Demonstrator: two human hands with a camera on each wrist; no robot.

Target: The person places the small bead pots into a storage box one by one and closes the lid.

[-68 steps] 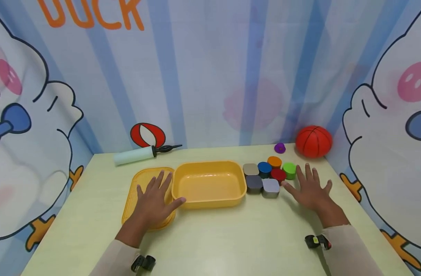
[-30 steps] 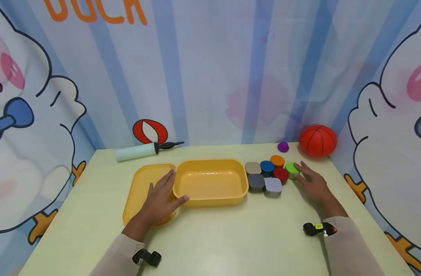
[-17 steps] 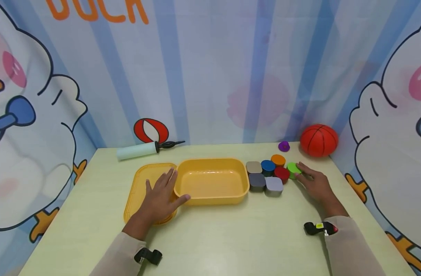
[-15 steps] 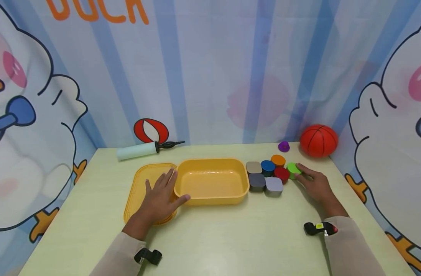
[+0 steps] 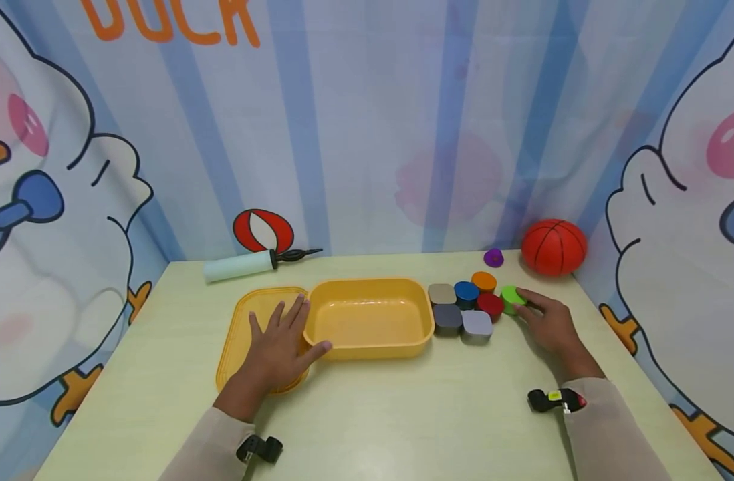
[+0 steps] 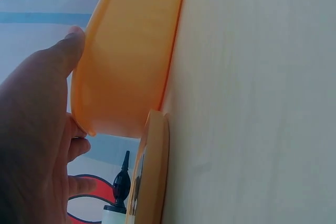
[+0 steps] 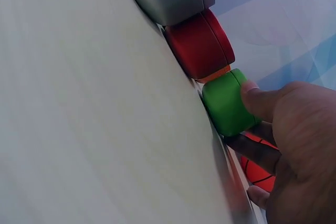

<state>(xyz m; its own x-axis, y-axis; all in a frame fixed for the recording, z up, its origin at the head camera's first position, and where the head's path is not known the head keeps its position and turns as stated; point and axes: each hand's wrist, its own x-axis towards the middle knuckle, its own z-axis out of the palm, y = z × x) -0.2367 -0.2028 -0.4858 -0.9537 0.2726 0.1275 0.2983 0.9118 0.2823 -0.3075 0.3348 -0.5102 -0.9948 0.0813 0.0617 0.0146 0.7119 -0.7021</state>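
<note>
A small round lidded green tin (image 5: 511,299) stands at the right end of a cluster of tins. My right hand (image 5: 551,327) pinches it; the right wrist view shows the thumb (image 7: 257,100) on its upper edge and fingers at its far side, low by the table. Beside it sits a red tin (image 5: 491,305). My left hand (image 5: 275,355) lies over a flat yellow lid (image 5: 230,354), fingers spread. Its thumb touches the rim of a deep yellow plastic box (image 5: 370,350), and other fingers reach the box's left corner in the left wrist view.
Left of the green tin stand blue (image 5: 466,292), orange (image 5: 484,281), beige (image 5: 442,294), dark grey (image 5: 447,318) and light grey (image 5: 476,325) tins. Behind are a purple knob-like piece (image 5: 493,258) and a red ball (image 5: 554,247). A hand pump (image 5: 240,266) lies at back left.
My right hand, earlier spread beside the tins, has come to the green tin and closed its fingertips on it. My left hand has edged against the box, still spread.
</note>
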